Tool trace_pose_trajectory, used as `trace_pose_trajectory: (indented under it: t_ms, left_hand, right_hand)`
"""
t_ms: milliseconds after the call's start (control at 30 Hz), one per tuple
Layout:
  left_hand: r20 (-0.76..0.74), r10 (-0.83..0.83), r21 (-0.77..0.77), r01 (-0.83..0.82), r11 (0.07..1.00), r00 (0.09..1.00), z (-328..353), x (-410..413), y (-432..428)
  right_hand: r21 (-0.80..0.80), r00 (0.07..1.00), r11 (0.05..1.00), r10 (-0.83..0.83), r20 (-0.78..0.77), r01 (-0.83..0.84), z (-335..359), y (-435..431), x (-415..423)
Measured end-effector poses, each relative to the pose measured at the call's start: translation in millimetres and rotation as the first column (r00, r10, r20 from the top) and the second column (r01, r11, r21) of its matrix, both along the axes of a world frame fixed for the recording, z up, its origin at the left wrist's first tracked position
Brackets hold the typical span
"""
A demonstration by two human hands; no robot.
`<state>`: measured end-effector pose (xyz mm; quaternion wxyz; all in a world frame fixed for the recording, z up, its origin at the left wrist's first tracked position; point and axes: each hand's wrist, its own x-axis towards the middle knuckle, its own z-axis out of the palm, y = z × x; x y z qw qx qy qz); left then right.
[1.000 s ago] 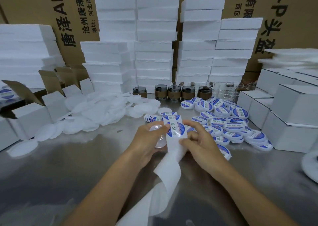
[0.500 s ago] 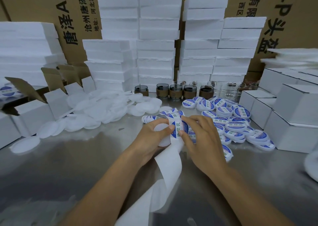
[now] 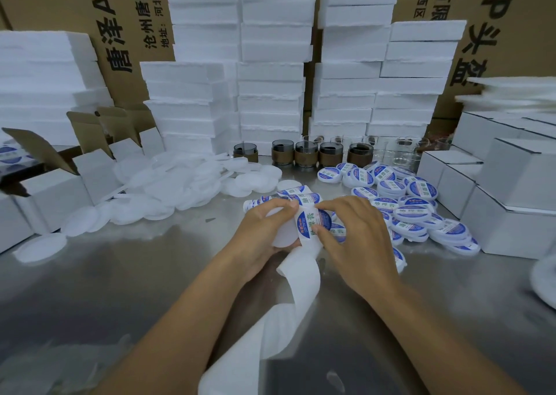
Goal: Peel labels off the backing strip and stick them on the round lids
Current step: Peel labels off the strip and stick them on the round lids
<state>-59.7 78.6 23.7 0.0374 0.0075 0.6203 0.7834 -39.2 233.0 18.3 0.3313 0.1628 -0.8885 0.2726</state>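
Head view: your left hand (image 3: 264, 226) holds one lid (image 3: 281, 239) and the strip (image 3: 301, 277). Your right hand (image 3: 361, 244) fingers (image 3: 334, 206) pinch a label (image 3: 314, 221). Many labelled lids (image 3: 415, 211) are done; many plain lids (image 3: 168, 184) wait.

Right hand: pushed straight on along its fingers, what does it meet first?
The right hand points left, pinching the label; right behind that, probably, is the left hand holding the lid.
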Motion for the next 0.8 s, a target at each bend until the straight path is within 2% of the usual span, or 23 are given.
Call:
trace_pose_trajectory:
  t_ms: [200, 633, 700, 800]
  left_hand:
    - [-0.038, 0.103, -0.001, -0.103, 0.995, 0.994, 0, 2, 2]
    - [-0.044, 0.184, -0.054, -0.186, 0.981, 0.982, 1, 1, 3]
    - [-0.064, 0.211, -0.077, -0.216, 0.973, 0.975, 0, 1, 2]
    - [-0.101, 0.238, -0.109, -0.248, 0.963, 0.966, -2, 0, -1]
  right_hand:
    - [0.006, 0.998, 1.000, -0.012, -0.060, 0.013, 1, 1, 2]
    - [-0.146, 0.997, 0.986, 0.080, 0.007, -0.078, 7, -4, 4]
    - [-0.211, 0.996, 0.974, 0.087, -0.001, -0.085, 8, -5, 6]
    - [-0.405, 0.989, 0.909, 0.136, 0.060, -0.100, 12, -6, 9]
